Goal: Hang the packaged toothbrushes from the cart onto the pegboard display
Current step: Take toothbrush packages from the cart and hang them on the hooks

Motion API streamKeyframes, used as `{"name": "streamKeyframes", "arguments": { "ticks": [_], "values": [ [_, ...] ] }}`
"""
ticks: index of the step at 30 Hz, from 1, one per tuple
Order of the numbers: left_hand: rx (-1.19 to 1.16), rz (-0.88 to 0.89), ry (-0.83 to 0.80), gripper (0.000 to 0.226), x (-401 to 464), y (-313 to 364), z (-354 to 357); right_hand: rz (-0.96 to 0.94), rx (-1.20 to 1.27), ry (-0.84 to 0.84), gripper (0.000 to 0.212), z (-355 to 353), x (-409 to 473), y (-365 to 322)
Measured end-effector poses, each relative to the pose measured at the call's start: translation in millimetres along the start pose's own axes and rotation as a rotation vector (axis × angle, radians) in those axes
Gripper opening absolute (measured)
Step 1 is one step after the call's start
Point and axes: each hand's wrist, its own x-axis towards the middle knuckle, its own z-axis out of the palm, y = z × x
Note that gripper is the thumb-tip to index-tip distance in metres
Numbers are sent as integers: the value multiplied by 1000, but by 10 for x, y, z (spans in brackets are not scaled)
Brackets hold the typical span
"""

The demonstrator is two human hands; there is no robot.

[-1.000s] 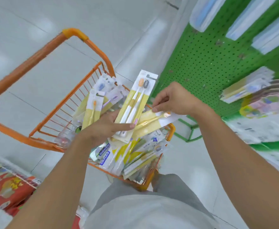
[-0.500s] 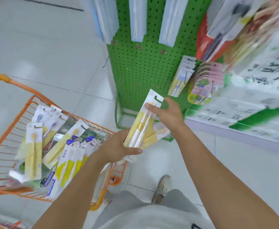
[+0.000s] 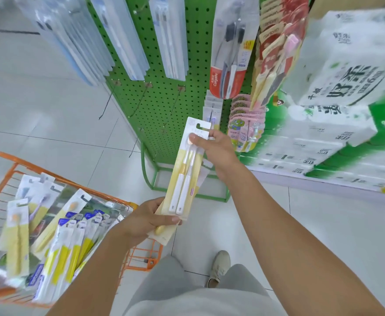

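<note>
Head view: the cart [image 3: 77, 197] is cut off at the left and bottom edges, so its heap of toothbrush packs [image 3: 57, 242] cannot be counted whole; the shelf packs at the right are smeared by blur. A second yellow pack [image 3: 162, 231] peeks from behind the front one, mostly hidden, so whether there are more behind is unclear. The front toothbrush pack [image 3: 184, 179] holds two brushes side by side. The left hand [image 3: 148, 220] grips the bottom of the packs, thumb across the front; the right hand [image 3: 214, 147] pinches the front pack's top just under its hanger hole. The pack is held upright in front of the green pegboard [image 3: 164, 106], just beside the lower hooks [image 3: 137, 142], on none of them. Since half a second ago the view has swung up toward the pegboard, the cart has slid to the lower left, and the pack is raised nearer the pegs.
</note>
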Motion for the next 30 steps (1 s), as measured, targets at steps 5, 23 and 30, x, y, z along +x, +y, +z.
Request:
{"name": "streamKeyframes", "arguments": {
  "ticks": [5,23,30],
  "values": [
    [-231,97,180,48,-33,-7,-262,-22,17,-12,52,123,159,-58],
    [-195,252,284,38,711,487,-773,-9,8,263,8,66,375,496],
    [-155,196,278,44,886,513,-749,36,9,229,41,-76,641,582]
  ]
}}
